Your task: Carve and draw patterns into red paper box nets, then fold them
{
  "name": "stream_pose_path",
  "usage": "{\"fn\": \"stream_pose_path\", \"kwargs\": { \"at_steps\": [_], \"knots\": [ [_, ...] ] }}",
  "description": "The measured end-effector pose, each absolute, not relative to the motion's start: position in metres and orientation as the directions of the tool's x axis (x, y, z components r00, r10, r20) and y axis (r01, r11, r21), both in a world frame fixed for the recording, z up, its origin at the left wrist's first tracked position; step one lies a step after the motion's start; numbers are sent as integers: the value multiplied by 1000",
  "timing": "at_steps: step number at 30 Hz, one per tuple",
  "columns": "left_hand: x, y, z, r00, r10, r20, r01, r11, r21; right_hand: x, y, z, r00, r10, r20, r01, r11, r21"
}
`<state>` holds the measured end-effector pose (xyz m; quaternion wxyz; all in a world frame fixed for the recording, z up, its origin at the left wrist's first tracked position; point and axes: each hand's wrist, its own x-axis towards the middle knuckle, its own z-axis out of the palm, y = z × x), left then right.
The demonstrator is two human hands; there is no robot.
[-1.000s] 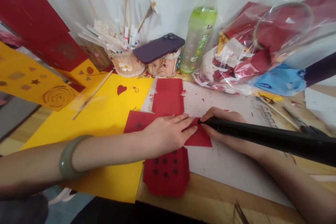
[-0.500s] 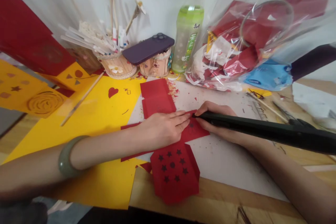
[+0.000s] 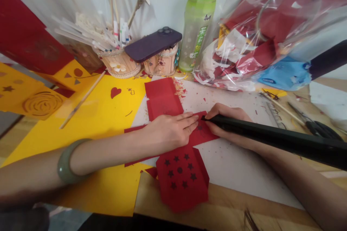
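Note:
My left hand (image 3: 170,130) lies flat with its fingers stretched out together, pressing on a red cut paper shape (image 3: 162,110). A green bangle (image 3: 71,161) circles that wrist. On the right side panel of the red paper, my right hand (image 3: 226,115) pinches the narrow tip of a long black tool (image 3: 271,133) between thumb and fingers. Its body runs off to the right edge; the kind I cannot make out. The tip is at the paper near my left fingertips. The lower panel (image 3: 183,195) has dark star shapes around a dot.
Under the work are a yellow sheet (image 3: 108,187) and white paper (image 3: 230,166). Behind stand wooden pots (image 3: 120,65), a phone (image 3: 154,45) on one, a drink bottle (image 3: 196,29) and a clear bag of scraps (image 3: 241,50). Scissors (image 3: 320,128) lie right, a thin stick (image 3: 84,99) left.
The view has shifted slightly, with the bottle and bag now higher and further right. Both hands keep nearly the same place on the red paper; the black tool's tip is barely displaced.

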<state>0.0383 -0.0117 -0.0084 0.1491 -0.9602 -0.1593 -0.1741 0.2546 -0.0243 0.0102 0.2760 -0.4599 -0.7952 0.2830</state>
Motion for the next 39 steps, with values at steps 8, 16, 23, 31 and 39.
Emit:
{"fn": "stream_pose_path", "kwargs": {
  "at_steps": [8,16,23,31,39],
  "knots": [
    [53,-33,-6,886,330,325,425,-859,-286,250,-28,7,-376,906,195,609,400,-685],
    [50,-9,-2,892,236,385,341,-911,-231,252,-29,7,-384,905,182,613,397,-683],
    [42,-6,-10,884,228,409,337,-916,-216,254,-30,1,-494,814,307,604,575,-552],
    [45,-7,-4,892,247,379,357,-900,-252,254,-30,-1,-545,751,373,562,657,-502],
    [47,-11,-2,900,248,359,366,-877,-310,255,-31,-2,-580,724,373,509,680,-529]
  ]
}}
